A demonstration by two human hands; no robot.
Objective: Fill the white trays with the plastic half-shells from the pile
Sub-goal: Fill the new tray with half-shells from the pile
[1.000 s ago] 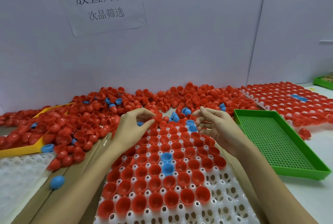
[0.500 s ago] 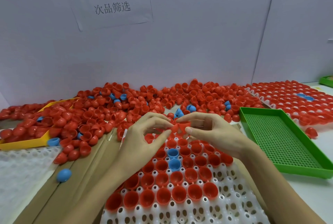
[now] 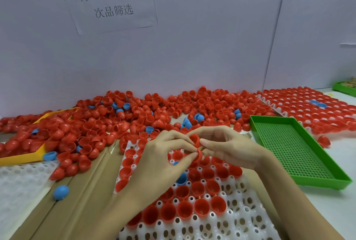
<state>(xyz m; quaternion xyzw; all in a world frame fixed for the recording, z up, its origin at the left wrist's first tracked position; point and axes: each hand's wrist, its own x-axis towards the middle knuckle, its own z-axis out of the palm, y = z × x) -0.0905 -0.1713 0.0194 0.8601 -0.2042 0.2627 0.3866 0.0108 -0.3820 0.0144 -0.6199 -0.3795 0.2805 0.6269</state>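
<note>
Bare hands (image 3: 192, 155) and forearms (no sleeves, rings); unadorned

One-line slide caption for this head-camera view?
Both hands, left and right, pinch red plastic half-shells above a partly filled white plastic tray.

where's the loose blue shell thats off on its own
In the head view the loose blue shell lies low on the left, on the brown cardboard, beside the empty white tray and left of the left hand.

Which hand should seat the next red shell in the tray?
Left, probably. The left hand pinches a red shell low over the white tray; the right hand holds its shell higher.
</note>
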